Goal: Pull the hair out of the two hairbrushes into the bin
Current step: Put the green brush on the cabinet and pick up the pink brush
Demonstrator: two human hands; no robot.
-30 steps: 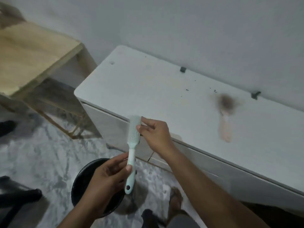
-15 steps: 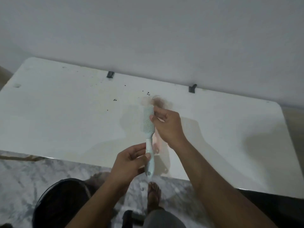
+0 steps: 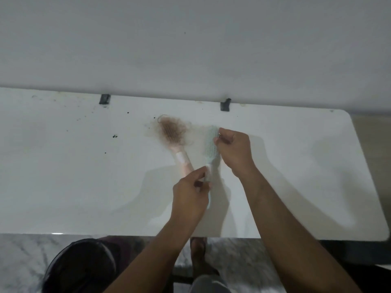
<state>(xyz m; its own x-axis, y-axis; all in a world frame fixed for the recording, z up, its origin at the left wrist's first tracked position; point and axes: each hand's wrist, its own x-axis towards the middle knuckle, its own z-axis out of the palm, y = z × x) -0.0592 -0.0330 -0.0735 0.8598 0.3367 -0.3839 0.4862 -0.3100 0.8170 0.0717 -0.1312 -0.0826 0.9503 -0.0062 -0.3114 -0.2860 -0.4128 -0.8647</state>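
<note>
My left hand [image 3: 190, 196] grips the handle of a pale mint hairbrush [image 3: 211, 148], holding it over the white tabletop [image 3: 63, 176]. My right hand [image 3: 233, 149] is at the brush head, with fingertips curled against the bristles near its top; any hair there is too fine to see. A pink hairbrush [image 3: 176, 142] lies on the table just left of the mint one, its head matted with brown hair. A black bin [image 3: 78, 266] stands on the floor below the table's front edge, to the left of my arms.
Two dark clips [image 3: 104, 99] [image 3: 225, 105] sit at the table's back edge against the white wall. Small dark specks dot the tabletop at the left. Marble floor and my foot [image 3: 198, 253] show below the table edge.
The view has swung from the bin to above the table. Both hands carried the mint brush right, beside the pink one, which now shows in full.
</note>
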